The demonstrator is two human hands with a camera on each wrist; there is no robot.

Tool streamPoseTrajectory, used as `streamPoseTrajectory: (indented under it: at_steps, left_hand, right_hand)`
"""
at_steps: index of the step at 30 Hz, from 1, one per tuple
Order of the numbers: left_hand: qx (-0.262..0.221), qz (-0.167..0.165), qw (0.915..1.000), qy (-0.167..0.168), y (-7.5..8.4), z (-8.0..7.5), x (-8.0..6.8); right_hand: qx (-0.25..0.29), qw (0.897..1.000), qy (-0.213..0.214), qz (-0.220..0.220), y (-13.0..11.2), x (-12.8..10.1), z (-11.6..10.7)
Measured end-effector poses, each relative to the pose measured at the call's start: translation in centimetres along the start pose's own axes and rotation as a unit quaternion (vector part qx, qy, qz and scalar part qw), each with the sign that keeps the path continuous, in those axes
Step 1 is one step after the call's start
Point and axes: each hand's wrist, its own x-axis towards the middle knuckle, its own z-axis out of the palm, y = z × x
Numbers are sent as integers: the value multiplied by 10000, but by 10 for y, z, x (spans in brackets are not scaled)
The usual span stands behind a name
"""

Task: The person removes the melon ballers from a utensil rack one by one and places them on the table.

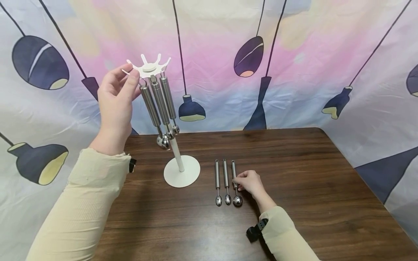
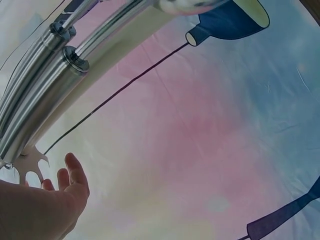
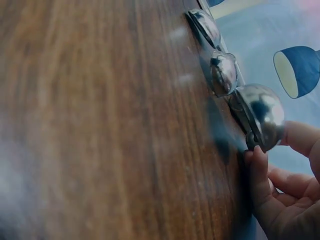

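Taking the white stand (image 1: 181,170) as the landmark: the left hand (image 1: 115,96) is raised to the left of the stand's top, well above the wooden table (image 1: 294,224). Its fingers and thumb are lightly curved and meet at one prong of the white hook crown (image 1: 149,67) at the stand's top; whether they pinch the prong or only touch it cannot be told. The left wrist view shows fingers (image 2: 75,172) fairly straight beside a crown prong (image 2: 31,162). Three steel tools (image 1: 159,99) hang from the crown, handles up and scoop heads down, close together and leaning along the tilted white post. Their lowest heads sit just above the table's far edge. The stand's round base rests on the table, below and slightly right of the crown.

To the right of the base, three more steel scoop tools (image 1: 226,181) lie side by side on the table, parallel, rounded heads toward the person. The rightmost of them, the large-headed scoop (image 1: 236,185), is the farthest from the stand. The right hand (image 1: 249,182) rests on the table just right of it, fingers curled, fingertips (image 3: 257,165) touching its handle near the head (image 3: 262,112); a full grip is not visible. Both arms wear cream sleeves (image 1: 85,203). A lamp-patterned cloth (image 1: 310,65) hangs behind the stand.
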Motion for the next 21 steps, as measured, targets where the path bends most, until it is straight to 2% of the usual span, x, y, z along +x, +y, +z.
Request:
streamPoseTrajectory:
  at_steps: [21]
  left_hand:
    - [-103,-27,9999,-55,0,0,-2]
  right_hand:
    - [405,9992,39,-61,7,2,0]
